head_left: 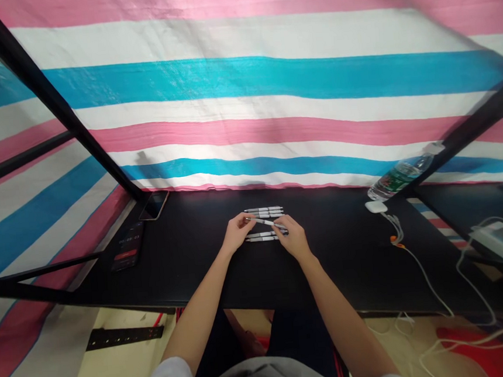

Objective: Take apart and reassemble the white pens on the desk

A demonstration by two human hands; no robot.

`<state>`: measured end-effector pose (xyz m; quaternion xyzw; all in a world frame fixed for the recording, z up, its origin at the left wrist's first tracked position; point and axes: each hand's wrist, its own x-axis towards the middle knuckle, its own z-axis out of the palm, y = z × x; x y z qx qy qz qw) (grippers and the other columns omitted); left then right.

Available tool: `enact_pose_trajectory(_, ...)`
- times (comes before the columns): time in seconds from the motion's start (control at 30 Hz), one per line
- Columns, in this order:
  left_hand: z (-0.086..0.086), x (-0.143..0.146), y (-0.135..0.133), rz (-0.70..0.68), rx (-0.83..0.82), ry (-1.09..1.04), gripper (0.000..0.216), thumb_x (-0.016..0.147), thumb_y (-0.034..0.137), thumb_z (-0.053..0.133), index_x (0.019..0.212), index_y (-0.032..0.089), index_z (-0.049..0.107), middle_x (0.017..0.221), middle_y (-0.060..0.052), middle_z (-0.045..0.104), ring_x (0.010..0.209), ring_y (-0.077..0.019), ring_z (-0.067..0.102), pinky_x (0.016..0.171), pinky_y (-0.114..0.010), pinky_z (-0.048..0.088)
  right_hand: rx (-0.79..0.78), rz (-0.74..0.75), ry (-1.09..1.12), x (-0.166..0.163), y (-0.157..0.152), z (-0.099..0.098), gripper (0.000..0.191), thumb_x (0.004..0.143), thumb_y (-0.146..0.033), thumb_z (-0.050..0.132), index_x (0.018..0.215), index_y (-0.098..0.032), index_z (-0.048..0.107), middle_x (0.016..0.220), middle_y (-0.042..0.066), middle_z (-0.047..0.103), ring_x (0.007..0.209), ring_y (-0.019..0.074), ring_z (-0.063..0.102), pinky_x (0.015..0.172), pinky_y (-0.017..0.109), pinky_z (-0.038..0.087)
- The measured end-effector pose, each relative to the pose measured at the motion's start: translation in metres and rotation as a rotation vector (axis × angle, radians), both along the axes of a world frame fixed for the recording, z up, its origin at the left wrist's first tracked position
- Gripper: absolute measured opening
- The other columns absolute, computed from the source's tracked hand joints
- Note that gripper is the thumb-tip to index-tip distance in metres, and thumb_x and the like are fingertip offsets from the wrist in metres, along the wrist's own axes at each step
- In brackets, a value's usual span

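Seen from above, two bare forearms reaching out over a black desk (pixel 197 269). Left hand (pixel 239 232) and right hand (pixel 293 237) close together at the middle of the desk, fingers curled, pinching a slim white pen (pixel 264 222) from opposite ends, the pen slanting from upper left to lower right. At 12 o'clock from the hands, a tight upper row of white pens (pixel 263 212), parallel and side by side. Just under the held pen, between the wrists, a lower row of white pens (pixel 262 237). Further out on the desk, a smartphone (pixel 154 205) at 10 o'clock and a dark phone showing a timer (pixel 127 245) at 9 o'clock. At 2 o'clock, a plastic water bottle (pixel 402 174) lying on its side, a white charger (pixel 376 206) just below it, trailing a white cable (pixel 421 273). Behind everything, a pink, white and blue striped tarpaulin (pixel 243 89).
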<state>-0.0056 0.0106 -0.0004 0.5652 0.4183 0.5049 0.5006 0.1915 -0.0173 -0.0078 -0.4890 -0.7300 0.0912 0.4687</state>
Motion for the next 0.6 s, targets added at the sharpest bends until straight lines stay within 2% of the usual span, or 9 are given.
enact_pose_trajectory(0.17,-0.005,-0.001,0.002,0.012,-0.041,0.026,0.029,0.074,0.038,0.072,0.092,0.015,0.07,0.073,-0.002,0.065,0.062,-0.0119,0.055,0.061,-0.025,0.043,-0.1,-0.003,0.243,0.002,0.003,0.001,0.023,0.086,-0.034,0.058,0.101,-0.021,0.07,0.092,0.006,0.063,0.071,0.0144,0.059,0.062,0.026,0.05)
enact_pose_trajectory(0.27,-0.006,-0.001,0.003,0.039,-0.053,0.027,0.028,0.073,0.037,0.072,0.091,0.014,0.069,0.072,-0.002,0.065,0.064,-0.0119,0.056,0.062,-0.024,0.043,-0.176,0.032,0.512,0.004,0.009,-0.002,0.027,0.081,-0.036,0.062,0.102,-0.02,0.067,0.1,0.008,0.062,0.082,0.0166,0.062,0.063,0.026,0.052)
enact_pose_trajectory(0.37,-0.006,-0.001,0.004,0.056,-0.064,0.005,0.027,0.072,0.034,0.072,0.09,0.014,0.069,0.071,-0.002,0.064,0.065,-0.012,0.057,0.063,-0.024,0.044,-0.301,0.055,0.705,0.007,0.015,-0.006,0.028,0.076,-0.04,0.067,0.094,-0.02,0.064,0.081,0.003,0.066,0.064,0.0133,0.06,0.057,0.026,0.05)
enact_pose_trajectory(0.47,-0.005,-0.001,0.003,0.046,-0.061,0.007,0.025,0.07,0.032,0.074,0.087,0.014,0.07,0.074,-0.003,0.066,0.064,-0.0112,0.056,0.062,-0.024,0.044,-0.379,0.015,0.8,0.009,0.017,-0.01,0.029,0.073,-0.044,0.07,0.085,-0.019,0.064,0.058,-0.002,0.059,0.047,0.0101,0.051,0.046,0.023,0.043)
enact_pose_trajectory(0.6,-0.004,0.0,0.002,0.002,-0.058,0.008,0.025,0.071,0.03,0.074,0.089,0.014,0.071,0.081,-0.004,0.067,0.066,-0.0108,0.057,0.064,-0.024,0.044,-0.433,-0.047,0.841,0.009,0.017,-0.01,0.032,0.07,-0.049,0.072,0.074,-0.018,0.063,0.048,-0.004,0.055,0.038,0.0082,0.043,0.037,0.022,0.033)
